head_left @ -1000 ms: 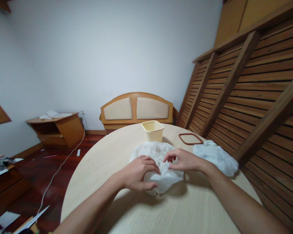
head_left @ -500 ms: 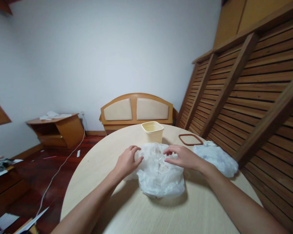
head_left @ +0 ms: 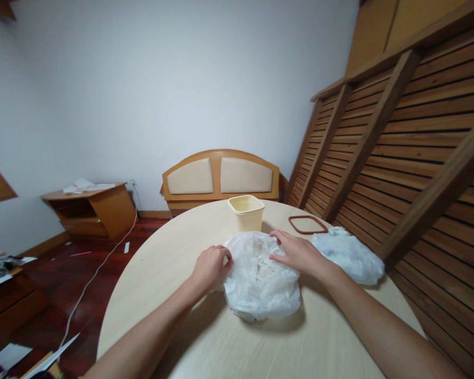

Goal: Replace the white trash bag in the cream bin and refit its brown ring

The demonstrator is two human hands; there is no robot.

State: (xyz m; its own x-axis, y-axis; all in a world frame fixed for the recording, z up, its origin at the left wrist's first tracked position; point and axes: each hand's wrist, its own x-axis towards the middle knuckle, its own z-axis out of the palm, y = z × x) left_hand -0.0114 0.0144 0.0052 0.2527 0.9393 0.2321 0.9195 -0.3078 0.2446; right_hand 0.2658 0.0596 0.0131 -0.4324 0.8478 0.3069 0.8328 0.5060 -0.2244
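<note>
A crumpled white plastic bag (head_left: 260, 295) sits on the round table right in front of me, its top bunched and its contents hidden. At its left edge, my left hand (head_left: 212, 266) has its fingers curled together on the plastic. My right hand (head_left: 300, 255) lies against the upper right side of the bag, thumb and fingers apart. Just behind the bag stands a pale yellow square tub (head_left: 249, 220) without a lid, its lower front partly covered by the bag.
On the round table (head_left: 154, 284), a brown rounded-square ring (head_left: 308, 232) lies at the back right. Beside it is another whitish plastic bag (head_left: 349, 258). A slatted wooden panel (head_left: 379, 173) leans along the right, and a headboard (head_left: 221, 176) stands beyond the table.
My left hand's fingers have closed in at the bag's left edge. My right hand has shifted slightly right and spread over the bag's side. The bag's top looks a little more spread.
</note>
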